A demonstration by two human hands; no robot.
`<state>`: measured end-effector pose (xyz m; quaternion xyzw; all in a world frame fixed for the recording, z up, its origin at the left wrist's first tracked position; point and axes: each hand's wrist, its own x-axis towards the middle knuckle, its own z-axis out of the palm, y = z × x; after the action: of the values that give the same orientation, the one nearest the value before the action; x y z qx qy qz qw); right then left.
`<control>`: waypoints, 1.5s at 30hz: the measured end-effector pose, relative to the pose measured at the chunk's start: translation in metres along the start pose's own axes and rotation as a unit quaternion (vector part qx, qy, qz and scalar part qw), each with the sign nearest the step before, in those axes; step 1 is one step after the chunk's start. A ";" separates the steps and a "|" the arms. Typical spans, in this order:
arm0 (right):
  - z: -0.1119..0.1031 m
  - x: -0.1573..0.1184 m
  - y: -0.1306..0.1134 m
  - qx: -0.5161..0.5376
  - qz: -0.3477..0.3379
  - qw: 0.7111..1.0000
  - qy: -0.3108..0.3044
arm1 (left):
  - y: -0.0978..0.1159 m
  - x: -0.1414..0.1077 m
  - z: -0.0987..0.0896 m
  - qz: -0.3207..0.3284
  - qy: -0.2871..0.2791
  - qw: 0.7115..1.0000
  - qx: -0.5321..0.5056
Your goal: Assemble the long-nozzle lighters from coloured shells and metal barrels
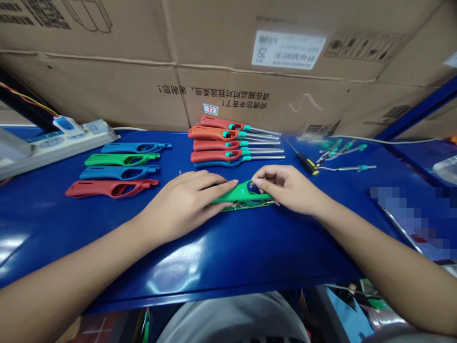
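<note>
A green lighter casing (243, 192) lies in the middle of the blue table, with thin wires and metal parts showing along its near edge. My left hand (187, 202) is closed on its left end, fingers laid over the top. At the casing's right end, by the trigger opening, my right hand (291, 188) pinches it between thumb and fingers. Just behind the hands sits a stack of red and orange lighters (216, 145) with metal tubes pointing right, and a blue one at the bottom.
Blue, green and red casings (112, 188) lie in a column at left, near a white power strip (57, 145). A yellow-black screwdriver (307, 163) and wired metal tubes (352, 168) are at right. Cardboard boxes (221, 71) stand behind the blue table (214, 257).
</note>
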<state>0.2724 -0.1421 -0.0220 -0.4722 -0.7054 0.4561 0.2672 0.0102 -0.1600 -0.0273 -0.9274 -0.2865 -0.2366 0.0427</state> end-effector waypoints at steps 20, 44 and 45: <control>-0.006 0.001 0.012 -0.275 -0.249 0.925 -0.079 | 0.006 0.000 0.003 -0.043 -0.083 0.995 -0.041; -0.005 -0.001 0.012 -0.325 -0.224 0.915 -0.086 | 0.006 0.001 0.003 -0.049 -0.105 0.992 -0.042; -0.005 -0.001 0.012 -0.326 -0.223 0.915 -0.088 | 0.006 0.001 0.003 -0.049 -0.106 0.992 -0.043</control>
<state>0.2816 -0.1391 -0.0311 -0.3221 -0.9223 0.1691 0.1302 0.0153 -0.1633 -0.0293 -0.9331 -0.3241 -0.1508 -0.0396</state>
